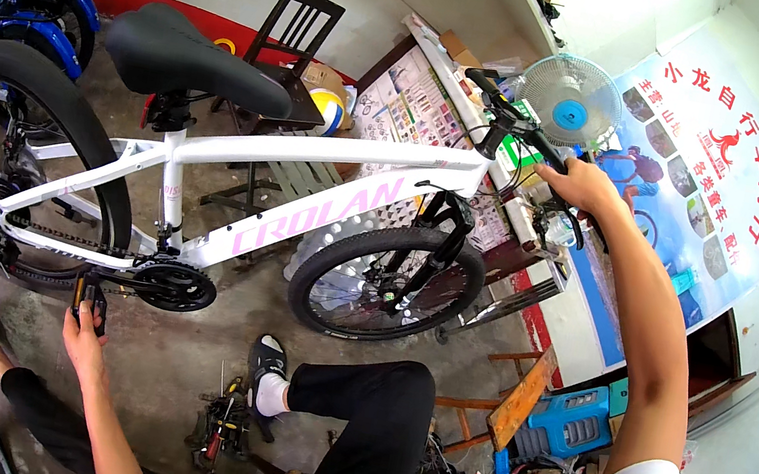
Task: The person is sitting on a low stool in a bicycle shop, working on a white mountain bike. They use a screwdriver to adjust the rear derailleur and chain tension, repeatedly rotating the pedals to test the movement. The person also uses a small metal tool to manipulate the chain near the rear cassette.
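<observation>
2 hands (84, 339) (583, 187) on white bicycle (306, 222)

White bicycle with black parts, chain side in view, wheels on and handlebar to the right.

The bicycle's frame (317, 219) is glossy white, with large pink lettering along its thick lower tube. A broad black saddle (189, 61) tops the frame's rear; the dark handlebar (540, 146) crosses above its front end. Below that end, a black fork (441, 238) holds the front wheel (386, 296), which has a knobbly tyre. The rear wheel (118, 166) sits at the frame's left end. Under the frame's lowest part is the black chainring (174, 288), its chain running rearward; a dark pedal (92, 300) with an amber edge hangs lower, further left.
</observation>
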{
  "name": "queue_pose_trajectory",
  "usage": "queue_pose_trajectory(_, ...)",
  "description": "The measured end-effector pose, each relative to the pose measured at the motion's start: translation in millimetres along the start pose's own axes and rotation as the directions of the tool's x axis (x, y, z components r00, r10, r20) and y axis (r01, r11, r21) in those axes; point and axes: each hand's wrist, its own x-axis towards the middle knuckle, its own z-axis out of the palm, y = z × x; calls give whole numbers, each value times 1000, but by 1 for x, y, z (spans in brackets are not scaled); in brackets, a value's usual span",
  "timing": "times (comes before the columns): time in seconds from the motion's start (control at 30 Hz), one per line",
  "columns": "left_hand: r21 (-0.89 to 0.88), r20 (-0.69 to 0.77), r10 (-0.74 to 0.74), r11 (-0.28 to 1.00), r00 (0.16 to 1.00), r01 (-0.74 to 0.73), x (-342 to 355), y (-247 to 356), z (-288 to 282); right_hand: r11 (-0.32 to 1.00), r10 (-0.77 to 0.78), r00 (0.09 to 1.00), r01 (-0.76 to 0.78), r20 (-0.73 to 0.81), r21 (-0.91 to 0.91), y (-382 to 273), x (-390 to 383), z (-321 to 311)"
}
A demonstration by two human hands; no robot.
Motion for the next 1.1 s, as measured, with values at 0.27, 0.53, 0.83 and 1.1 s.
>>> queue_pose_trajectory(0.27, -35, 25, 42, 999, 999, -41, -5, 16, 9, 988, 57, 998, -61, 30, 145, 9, -10, -4)
queue_pose_trajectory(0.53, -58, -18, 22, 998, 1000, -23, -10, 20, 15, 873, -34, 988, -44, 151, 485, 26, -4, 3)
queue_pose_trajectory(0.83, -82, -44, 33, 996, 998, -37, -14, 25, 14, 807, 88, 970, -204, 229, 554, 5, -14, -9)
queue_pose_trajectory(1.1, -95, -86, 4, 995, 996, -12, -13, 26, 23, 848, 0, 969, -130, 246, 514, 14, -3, -9)
